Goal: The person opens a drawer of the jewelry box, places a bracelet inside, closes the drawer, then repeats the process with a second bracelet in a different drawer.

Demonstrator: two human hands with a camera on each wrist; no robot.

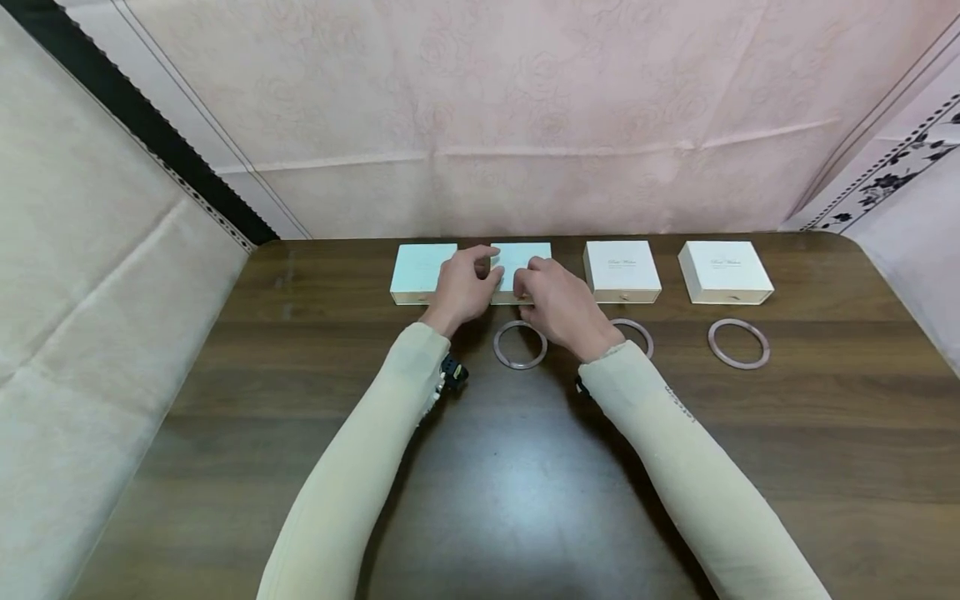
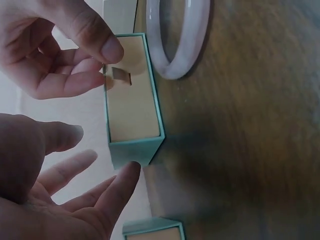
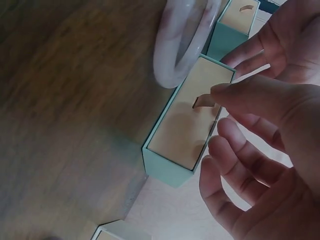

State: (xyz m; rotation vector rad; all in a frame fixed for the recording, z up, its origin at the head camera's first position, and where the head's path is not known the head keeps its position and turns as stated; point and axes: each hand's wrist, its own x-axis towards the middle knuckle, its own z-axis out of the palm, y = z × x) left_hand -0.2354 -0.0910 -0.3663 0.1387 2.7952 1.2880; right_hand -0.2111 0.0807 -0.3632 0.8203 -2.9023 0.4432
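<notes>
The second box from the left (image 1: 531, 252) is pale teal, with a cream drawer front (image 2: 134, 110) that sits flush in its sleeve. My right hand (image 1: 558, 302) is at its front; thumb and a finger pinch the small ribbon pull tab (image 3: 204, 101). The other right fingers are bent beside the box edge. My left hand (image 1: 462, 287) is at the left end of this box, fingers spread, holding nothing. One left fingertip (image 2: 131, 172) is close to the box's end; contact cannot be told. A pale pinkish bangle (image 1: 498, 353) lies in front of the box.
Another teal box (image 1: 422, 262) stands at the left, partly behind my left hand. Two white boxes, one nearer (image 1: 621, 265) and one farther right (image 1: 724, 271), continue the row. Bangles lie before them, one partly hidden (image 1: 647, 337), one whole (image 1: 712, 340). A cloth wall (image 1: 480, 192) rises behind the table.
</notes>
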